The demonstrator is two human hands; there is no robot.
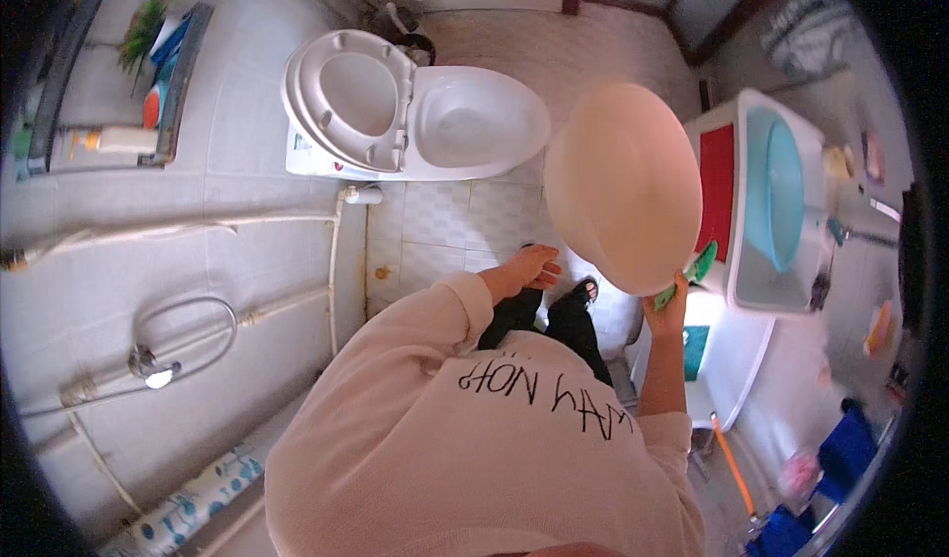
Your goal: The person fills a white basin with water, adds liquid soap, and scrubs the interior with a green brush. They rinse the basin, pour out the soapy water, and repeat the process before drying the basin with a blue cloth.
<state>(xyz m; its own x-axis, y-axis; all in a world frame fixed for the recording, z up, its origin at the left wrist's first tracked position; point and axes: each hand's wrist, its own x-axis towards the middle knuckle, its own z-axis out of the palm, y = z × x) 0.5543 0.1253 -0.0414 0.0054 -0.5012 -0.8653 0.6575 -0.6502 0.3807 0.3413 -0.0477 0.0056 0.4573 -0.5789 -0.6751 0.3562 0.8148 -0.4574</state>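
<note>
A large pale pink basin is raised in front of me, tilted so that its broad, smooth surface faces me. My right hand grips it by its near edge. A green cloth is caught in the same hand, against the basin's side. To the left of the basin, my left hand is held in the air, touching nothing, with its fingers apart. Below the hands are my feet in dark sandals.
A white toilet with its lid raised stands ahead on the left. At the right, a light blue basin sits in a white sink beside a red cloth. Pipes and a shower hose line the left wall.
</note>
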